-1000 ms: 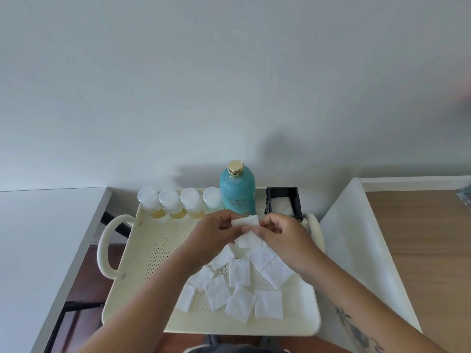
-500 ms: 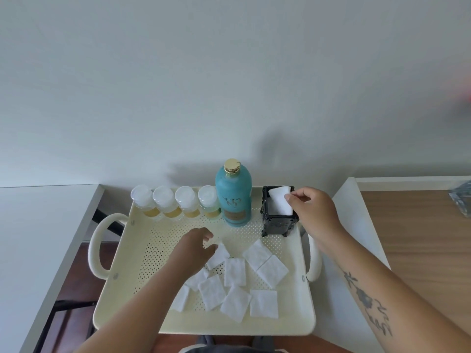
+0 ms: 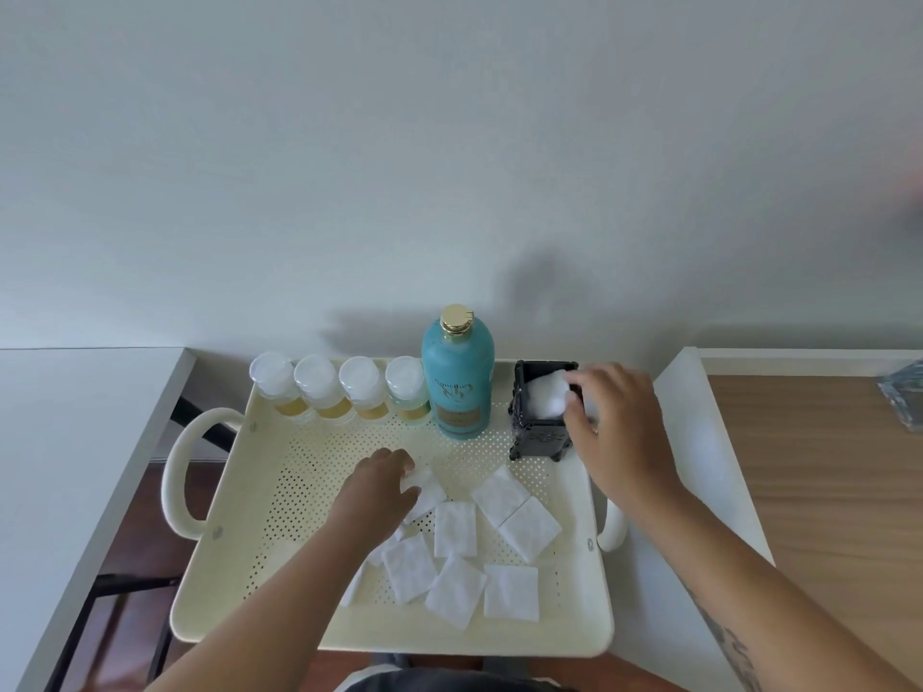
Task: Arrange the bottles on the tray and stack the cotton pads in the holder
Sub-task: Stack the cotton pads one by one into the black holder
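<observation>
A cream perforated tray (image 3: 279,491) holds several small clear bottles (image 3: 319,392) in a row at the back, next to a tall teal bottle (image 3: 457,382) with a gold cap. Right of it stands a black pad holder (image 3: 542,437) with a white cotton pad (image 3: 548,394) at its top. My right hand (image 3: 619,422) is at the holder's right side, fingertips touching that pad. Several white square cotton pads (image 3: 454,529) lie loose on the tray floor. My left hand (image 3: 379,486) rests on them, fingers pinching one pad (image 3: 424,484).
The tray has a loop handle (image 3: 180,472) on the left and one on the right. A white tabletop (image 3: 65,442) lies to the left, a wooden surface (image 3: 824,491) with a white sheet to the right. A wall stands right behind the tray.
My right hand carried a pad from the tray's middle to the holder and pushed it in. My left hand dropped to the loose pads and took hold of one.
</observation>
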The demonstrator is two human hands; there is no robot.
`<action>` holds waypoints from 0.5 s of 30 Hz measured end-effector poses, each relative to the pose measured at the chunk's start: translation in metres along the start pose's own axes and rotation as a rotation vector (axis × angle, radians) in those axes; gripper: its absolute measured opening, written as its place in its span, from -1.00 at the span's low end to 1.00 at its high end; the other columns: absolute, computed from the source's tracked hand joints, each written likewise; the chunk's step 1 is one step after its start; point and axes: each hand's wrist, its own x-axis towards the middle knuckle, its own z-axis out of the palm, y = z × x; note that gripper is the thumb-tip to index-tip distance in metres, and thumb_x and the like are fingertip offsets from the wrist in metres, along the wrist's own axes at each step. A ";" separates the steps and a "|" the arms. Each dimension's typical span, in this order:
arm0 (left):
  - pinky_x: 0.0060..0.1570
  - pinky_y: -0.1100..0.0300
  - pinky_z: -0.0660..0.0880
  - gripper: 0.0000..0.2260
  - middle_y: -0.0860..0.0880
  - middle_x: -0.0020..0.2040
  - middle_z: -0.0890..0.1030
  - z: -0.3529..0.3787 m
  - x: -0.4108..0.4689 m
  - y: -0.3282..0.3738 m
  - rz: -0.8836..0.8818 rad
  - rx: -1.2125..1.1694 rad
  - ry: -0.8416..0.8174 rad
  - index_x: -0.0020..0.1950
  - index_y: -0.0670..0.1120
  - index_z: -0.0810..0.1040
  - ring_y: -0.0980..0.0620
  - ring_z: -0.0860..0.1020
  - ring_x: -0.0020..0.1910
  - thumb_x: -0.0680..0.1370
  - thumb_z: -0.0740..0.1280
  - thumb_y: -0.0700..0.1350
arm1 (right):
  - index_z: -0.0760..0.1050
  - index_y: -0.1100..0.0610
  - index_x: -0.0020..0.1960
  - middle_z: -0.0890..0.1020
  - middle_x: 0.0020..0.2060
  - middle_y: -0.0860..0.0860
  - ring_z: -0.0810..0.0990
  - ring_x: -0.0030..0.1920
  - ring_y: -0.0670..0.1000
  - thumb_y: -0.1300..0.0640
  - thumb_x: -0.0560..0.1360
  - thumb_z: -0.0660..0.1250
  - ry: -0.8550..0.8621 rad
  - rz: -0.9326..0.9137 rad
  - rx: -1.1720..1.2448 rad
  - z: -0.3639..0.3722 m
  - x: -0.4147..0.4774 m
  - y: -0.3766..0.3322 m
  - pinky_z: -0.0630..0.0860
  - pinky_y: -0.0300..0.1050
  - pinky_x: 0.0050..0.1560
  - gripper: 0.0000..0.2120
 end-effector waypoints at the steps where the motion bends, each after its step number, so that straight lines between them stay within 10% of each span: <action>1: 0.06 0.10 0.50 -0.73 0.00 0.07 0.55 0.001 0.000 -0.001 -0.003 0.004 -0.006 0.21 -0.04 0.52 0.01 0.51 0.04 0.52 0.37 -0.07 | 0.56 0.10 0.04 0.61 0.01 -0.03 0.49 0.09 0.13 0.16 0.52 0.30 -0.037 -0.067 -0.037 0.001 -0.002 0.001 0.48 0.07 0.06 -0.87; 15: -0.18 0.25 0.37 -0.88 0.00 -0.08 0.51 0.001 0.006 -0.001 0.003 -0.087 -0.006 0.04 -0.07 0.54 0.02 0.49 -0.11 0.52 0.36 -0.13 | 0.59 0.08 -0.09 0.66 -0.08 -0.08 0.28 0.45 0.13 -0.27 0.56 -0.04 -0.254 -0.130 -0.267 0.016 -0.005 0.002 0.08 0.10 0.49 -0.44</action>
